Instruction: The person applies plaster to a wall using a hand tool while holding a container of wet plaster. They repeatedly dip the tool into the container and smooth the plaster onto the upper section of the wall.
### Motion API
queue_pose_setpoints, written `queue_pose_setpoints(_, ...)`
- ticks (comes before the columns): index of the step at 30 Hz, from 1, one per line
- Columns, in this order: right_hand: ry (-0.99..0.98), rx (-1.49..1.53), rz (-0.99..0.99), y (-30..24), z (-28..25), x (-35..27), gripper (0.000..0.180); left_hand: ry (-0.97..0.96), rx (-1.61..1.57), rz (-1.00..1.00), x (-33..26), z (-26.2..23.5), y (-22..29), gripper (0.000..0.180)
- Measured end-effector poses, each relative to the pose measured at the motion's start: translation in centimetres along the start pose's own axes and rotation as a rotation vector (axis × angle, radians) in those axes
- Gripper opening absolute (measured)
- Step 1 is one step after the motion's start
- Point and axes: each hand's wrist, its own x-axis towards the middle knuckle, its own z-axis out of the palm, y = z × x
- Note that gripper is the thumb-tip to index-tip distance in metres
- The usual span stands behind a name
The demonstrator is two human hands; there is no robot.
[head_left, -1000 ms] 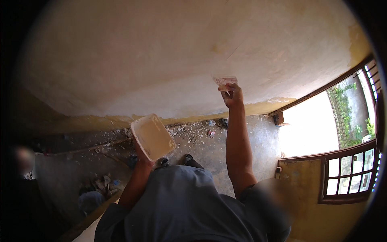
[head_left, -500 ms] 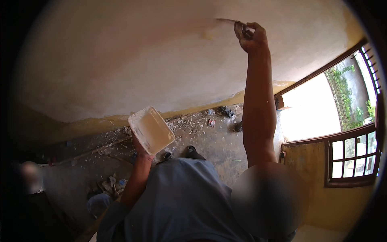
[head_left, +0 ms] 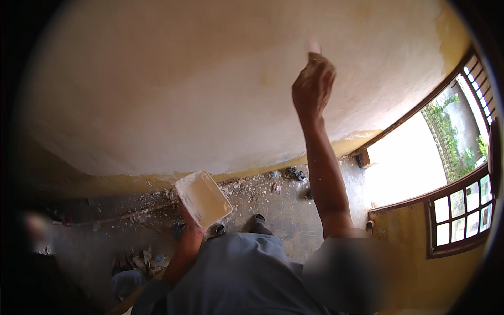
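Left hand [head_left: 193, 222] clasps the off-white rectangular tub [head_left: 217, 219] from its left side, fingers mostly hidden; smooth beige paste [head_left: 208, 198] inside, above the debris-strewn floor [head_left: 283, 218]. Right hand [head_left: 314, 89] pinches a blurred pale blade [head_left: 314, 45] before the plastered wall [head_left: 210, 89], contact unclear.

The right forearm [head_left: 328, 181] extends from the lower right to the upper centre of the frame, nearly straight, with the right hand [head_left: 314, 86] raised, its fingers [head_left: 323, 65] curled and slightly blurred. The left forearm [head_left: 184, 257] slants up from the lower left; the left hand [head_left: 190, 220] is mostly hidden.
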Motion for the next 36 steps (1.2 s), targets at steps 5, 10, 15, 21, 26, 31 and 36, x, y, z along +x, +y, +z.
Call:
queue_pose_setpoints(5,-0.035,-0.072,-0.252,-3.8,5.0,-1.2,0.040,-0.013,-0.002,0.051,-0.2,0.7,0.0,0.059)
queue_pose_setpoints(10,-0.302,0.005,-0.275,-4.0,5.8,-6.6,0.031,0.026,-0.095,0.127,-0.1,-0.7,-0.9,0.060)
queue_pose_setpoints(15,-0.133,0.328,0.446,-1.3,-0.4,-1.0,0.020,0.066,-0.101,0.123,-0.2,0.4,-1.2,0.063)
queue_pose_setpoints(21,-0.117,0.175,0.665,0.0,1.0,6.3,0.027,0.056,-0.097,0.119,0.1,0.3,-1.2,0.065)
queue_pose_setpoints(26,-0.072,0.177,0.460,-3.9,3.6,4.9,0.023,-0.017,-0.096,0.096,0.4,-0.6,-1.0,0.062)
queue_pose_setpoints(31,-0.082,0.152,0.191,-6.9,5.2,3.4,0.027,-0.059,-0.094,0.083,0.4,-1.2,-0.6,0.060)
queue_pose_setpoints(36,-0.182,0.167,-0.343,-5.9,5.7,-0.7,0.036,0.031,-0.056,0.097,0.3,-0.8,-0.4,0.064)
